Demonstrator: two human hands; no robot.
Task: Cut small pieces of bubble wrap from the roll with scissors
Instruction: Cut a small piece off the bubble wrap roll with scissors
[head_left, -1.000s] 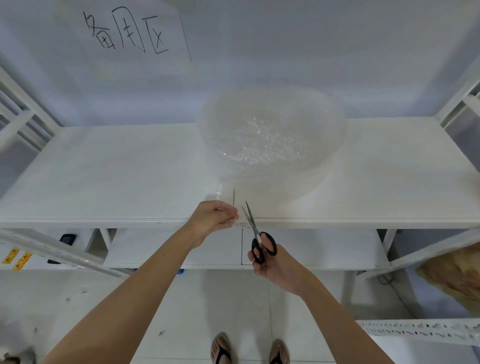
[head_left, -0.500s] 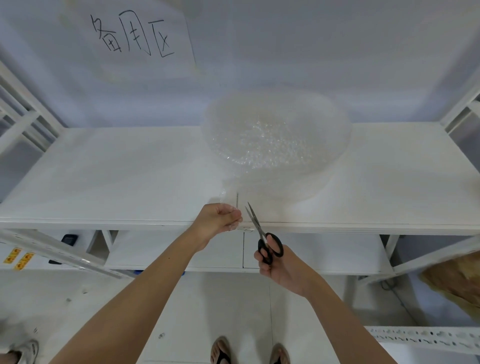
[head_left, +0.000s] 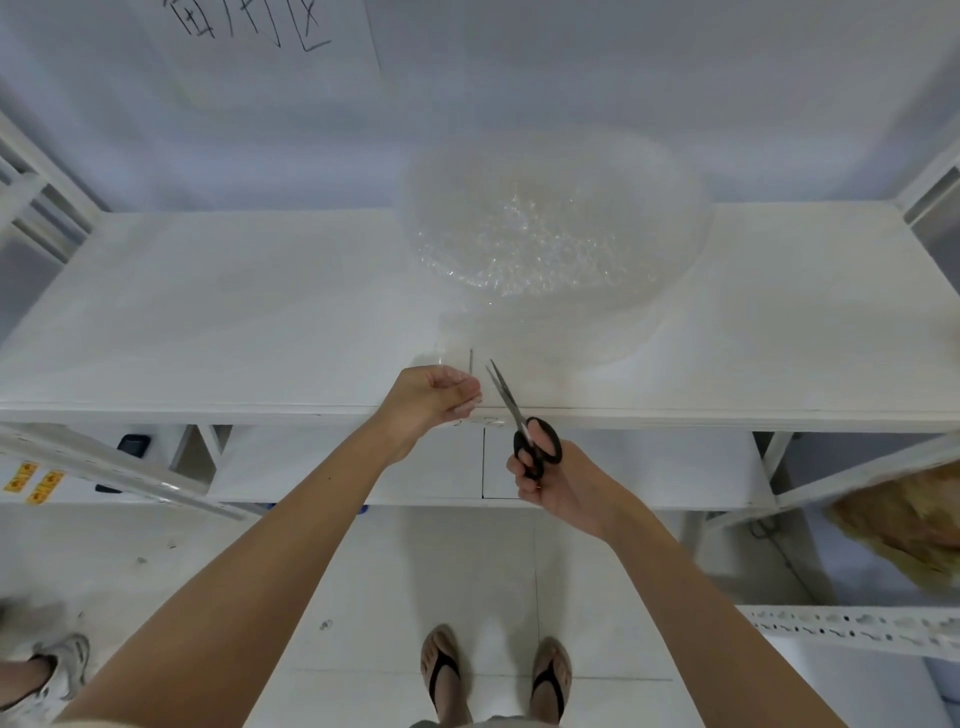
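Note:
A big clear roll of bubble wrap (head_left: 556, 228) stands on the white shelf board (head_left: 218, 312), its loose end trailing toward the front edge. My left hand (head_left: 434, 397) pinches the near corner of that loose end (head_left: 457, 353) just over the shelf's front edge. My right hand (head_left: 558, 480) holds black-handled scissors (head_left: 522, 423) a little to the right, below the edge. The blades point up and away toward the wrap, close together, with the tips beside my left fingers.
White metal shelf frames rise at both sides (head_left: 36, 187). A lower shelf (head_left: 649, 467) lies under the board. A paper sign with handwriting (head_left: 260, 36) hangs on the wall. A brown heap (head_left: 904, 525) sits at right. Another person's shoe (head_left: 52, 670) is at lower left.
The view has tilted down a little. Both hands stay at the shelf edge; the scissors have shifted slightly right and their blades look nearly closed.

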